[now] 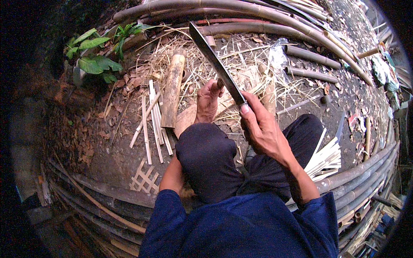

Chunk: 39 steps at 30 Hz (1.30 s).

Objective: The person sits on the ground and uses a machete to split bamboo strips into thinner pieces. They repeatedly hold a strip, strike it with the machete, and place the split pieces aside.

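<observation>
My right hand [263, 131] grips the handle of a long machete [215, 60], its dark blade slanting up and to the left. Just left of the blade, beyond my raised knee, is my left hand [207, 102] with its fingers curled in. A small brown end shows between those fingers and the blade, too little of it to name. To the left of that hand lies a short, thick length of bamboo [174, 88]. Pale split bamboo strips [151, 122] rest on the ground beside it.
Shavings [200, 56] and dry leaves litter the ground. Long bamboo poles [258, 28] lie across the far side, with two short bamboo tubes [312, 57] nearer. More poles [103, 189] curve behind me. A lattice piece [145, 178], pale strips [325, 160] and a leafy plant [92, 62] surround me.
</observation>
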### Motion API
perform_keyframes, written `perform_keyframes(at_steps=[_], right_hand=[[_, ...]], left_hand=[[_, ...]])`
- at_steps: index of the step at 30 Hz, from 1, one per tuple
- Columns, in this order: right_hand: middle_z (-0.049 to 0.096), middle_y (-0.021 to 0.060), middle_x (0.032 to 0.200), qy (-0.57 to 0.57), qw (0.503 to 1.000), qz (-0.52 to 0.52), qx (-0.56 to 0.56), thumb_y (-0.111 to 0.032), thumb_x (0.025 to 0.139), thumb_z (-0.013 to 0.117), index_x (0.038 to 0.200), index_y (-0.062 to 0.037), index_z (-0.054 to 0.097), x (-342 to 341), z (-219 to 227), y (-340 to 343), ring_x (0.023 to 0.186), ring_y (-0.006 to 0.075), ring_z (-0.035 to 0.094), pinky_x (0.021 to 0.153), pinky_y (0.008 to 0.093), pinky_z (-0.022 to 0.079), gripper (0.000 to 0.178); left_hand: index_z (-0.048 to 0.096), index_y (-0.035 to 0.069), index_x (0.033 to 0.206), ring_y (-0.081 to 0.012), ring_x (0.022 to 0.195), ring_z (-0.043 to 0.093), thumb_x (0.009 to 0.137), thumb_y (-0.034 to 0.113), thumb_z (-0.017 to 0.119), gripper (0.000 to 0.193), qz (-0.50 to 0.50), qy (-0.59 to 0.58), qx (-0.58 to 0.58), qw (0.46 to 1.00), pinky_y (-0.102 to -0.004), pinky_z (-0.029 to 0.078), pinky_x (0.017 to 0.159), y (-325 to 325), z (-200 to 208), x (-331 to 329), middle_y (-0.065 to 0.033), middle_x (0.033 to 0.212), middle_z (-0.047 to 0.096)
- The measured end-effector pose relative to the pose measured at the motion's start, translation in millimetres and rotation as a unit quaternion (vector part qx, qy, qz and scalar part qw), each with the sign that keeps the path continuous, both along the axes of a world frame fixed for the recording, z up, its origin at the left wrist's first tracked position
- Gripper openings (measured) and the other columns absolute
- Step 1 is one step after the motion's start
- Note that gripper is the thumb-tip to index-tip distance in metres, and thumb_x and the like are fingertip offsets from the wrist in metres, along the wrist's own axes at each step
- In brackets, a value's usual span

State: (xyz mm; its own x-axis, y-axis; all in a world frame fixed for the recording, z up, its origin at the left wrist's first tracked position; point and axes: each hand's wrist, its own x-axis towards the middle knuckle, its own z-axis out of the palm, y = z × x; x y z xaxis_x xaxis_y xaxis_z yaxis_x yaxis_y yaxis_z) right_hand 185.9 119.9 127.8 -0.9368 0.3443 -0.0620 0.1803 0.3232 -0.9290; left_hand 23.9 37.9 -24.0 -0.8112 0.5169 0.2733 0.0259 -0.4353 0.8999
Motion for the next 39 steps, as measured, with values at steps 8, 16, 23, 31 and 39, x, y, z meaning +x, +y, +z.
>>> perform_keyframes(at_steps=[8,16,23,31,39], right_hand=[[0.058,0.0244,0.071,-0.007,0.998,-0.005,0.055,-0.022,0.099,0.044,0.13,-0.0099,0.043,-0.4,-2.1,-3.3,0.07,0.0411,0.063,0.064,0.0447,0.046,0.033],[0.061,0.0273,0.077,-0.004,0.991,-0.011,0.13,-0.021,0.097,0.047,0.128,-0.0109,0.042,-5.6,-14.1,-5.5,0.076,0.0464,0.061,0.066,0.051,0.046,0.034],[0.062,0.0281,0.083,0.006,0.991,-0.027,0.133,-0.019,0.096,0.047,0.131,-0.0124,0.042,-6.1,-12.1,-4.4,0.081,0.0461,0.062,0.07,0.0506,0.047,0.036],[0.06,0.0247,0.078,0.024,0.994,-0.039,0.104,-0.018,0.097,0.047,0.13,-0.0109,0.045,-4.3,-13.6,-6.3,0.076,0.0413,0.064,0.066,0.0417,0.049,0.033],[0.059,0.023,0.073,0.012,0.992,-0.04,0.12,-0.022,0.097,0.047,0.128,-0.0094,0.046,-4.6,-21.9,2.6,0.071,0.0408,0.065,0.064,0.0432,0.048,0.033]], left_hand=[[0.053,0.007,0.074,-0.0074,0.064,0.038,0.092,0.05,0.055,0.047,0.001,-0.019,0.004,1.0,-0.0243,0.031,0.06,2.7,9.6,4.2,0.0031,0.068,0.046],[0.053,0.007,0.073,-0.0074,0.063,0.035,0.091,0.05,0.058,0.047,-0.008,-0.023,0.008,1.0,-0.0245,0.029,0.06,7.6,16.1,1.8,0.0032,0.067,0.044],[0.053,0.007,0.073,-0.0075,0.062,0.038,0.089,0.053,0.059,0.05,0.005,-0.023,0.011,1.0,-0.0247,0.03,0.058,16.7,5.2,-2.6,0.0028,0.066,0.045],[0.059,0.008,0.078,-0.0075,0.065,0.042,0.086,0.048,0.065,0.042,-0.013,-0.051,0.022,0.998,-0.0244,0.032,0.061,16.6,-5.0,-4.9,0.0027,0.07,0.05],[0.055,-0.001,0.114,-0.0266,0.098,0.056,0.081,0.059,0.065,0.068,0.086,0.199,-0.169,0.961,-0.0351,0.045,0.086,5.2,35.3,-7.0,-0.0142,0.102,0.059]])
